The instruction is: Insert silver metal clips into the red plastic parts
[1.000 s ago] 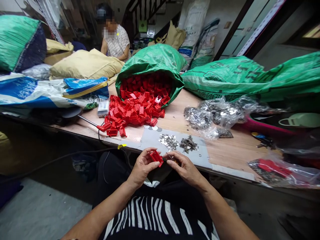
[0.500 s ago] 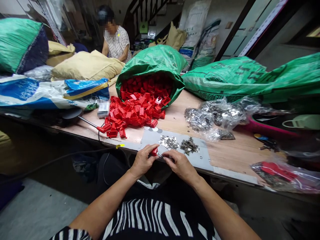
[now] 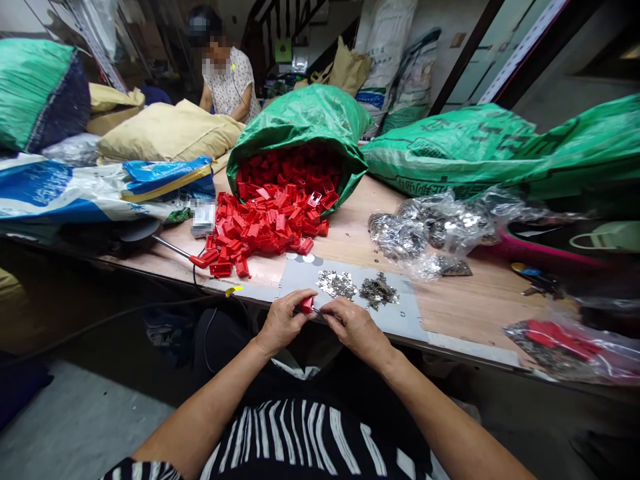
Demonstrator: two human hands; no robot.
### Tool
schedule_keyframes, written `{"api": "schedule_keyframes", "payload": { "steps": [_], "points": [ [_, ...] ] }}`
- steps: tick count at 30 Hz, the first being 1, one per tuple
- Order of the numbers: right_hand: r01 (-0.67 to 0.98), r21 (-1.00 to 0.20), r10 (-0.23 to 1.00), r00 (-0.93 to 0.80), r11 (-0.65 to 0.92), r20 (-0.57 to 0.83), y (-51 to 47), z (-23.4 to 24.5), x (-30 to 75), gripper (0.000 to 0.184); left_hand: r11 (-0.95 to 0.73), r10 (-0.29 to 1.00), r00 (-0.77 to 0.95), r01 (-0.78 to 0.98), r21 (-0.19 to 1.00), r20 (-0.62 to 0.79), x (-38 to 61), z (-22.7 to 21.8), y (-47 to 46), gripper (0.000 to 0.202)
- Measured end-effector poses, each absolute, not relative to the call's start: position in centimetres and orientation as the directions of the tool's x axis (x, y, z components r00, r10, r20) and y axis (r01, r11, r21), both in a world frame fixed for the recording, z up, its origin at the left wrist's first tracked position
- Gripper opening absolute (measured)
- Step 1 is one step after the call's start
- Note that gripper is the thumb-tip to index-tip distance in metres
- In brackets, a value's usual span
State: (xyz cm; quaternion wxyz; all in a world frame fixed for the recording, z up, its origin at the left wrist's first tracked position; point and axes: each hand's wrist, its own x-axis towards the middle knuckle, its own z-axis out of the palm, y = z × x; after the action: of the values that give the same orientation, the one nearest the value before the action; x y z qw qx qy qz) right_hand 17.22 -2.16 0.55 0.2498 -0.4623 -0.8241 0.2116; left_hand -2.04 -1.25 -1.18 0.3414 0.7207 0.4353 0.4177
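My left hand (image 3: 283, 322) is closed round a small red plastic part (image 3: 306, 305) at the table's near edge. My right hand (image 3: 351, 327) is pinched on a thin tool or metal piece (image 3: 318, 312) whose tip meets the red part; I cannot make out what it is. Just beyond my hands a grey plate (image 3: 400, 307) carries two little heaps of small metal pieces (image 3: 338, 283). Farther back a pile of red plastic parts (image 3: 265, 227) spills out of a green sack (image 3: 305, 120) lying on its side.
A wooden table (image 3: 470, 303) holds clear bags of metal pieces (image 3: 435, 230), more green sacks (image 3: 480, 150), a blue and white sack (image 3: 90, 190) at the left and a bag with red parts (image 3: 565, 343) at the right. Another person (image 3: 227, 80) sits behind the sacks.
My hands rose from my lap to the table edge and closed together. The red part, plainly showing a second ago, is now mostly covered by my left fingers.
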Motion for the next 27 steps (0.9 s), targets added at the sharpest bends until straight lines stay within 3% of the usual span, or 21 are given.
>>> {"api": "schedule_keyframes", "payload": {
  "steps": [16, 27],
  "points": [
    [0.683, -0.580, 0.891, -0.407, 0.444, 0.204, -2.4, 0.5, 16.4, 0.017, -0.380, 0.914, 0.269, 0.314, 0.870, 0.302, -2.1, -1.6, -1.0, 0.035],
    [0.648, -0.604, 0.880, -0.417, 0.464, 0.230, -2.2, 0.2, 17.0, 0.015, -0.337, 0.903, 0.362, 0.259, 0.905, 0.232, -3.0, -0.8, 0.2, 0.035]
  ]
}}
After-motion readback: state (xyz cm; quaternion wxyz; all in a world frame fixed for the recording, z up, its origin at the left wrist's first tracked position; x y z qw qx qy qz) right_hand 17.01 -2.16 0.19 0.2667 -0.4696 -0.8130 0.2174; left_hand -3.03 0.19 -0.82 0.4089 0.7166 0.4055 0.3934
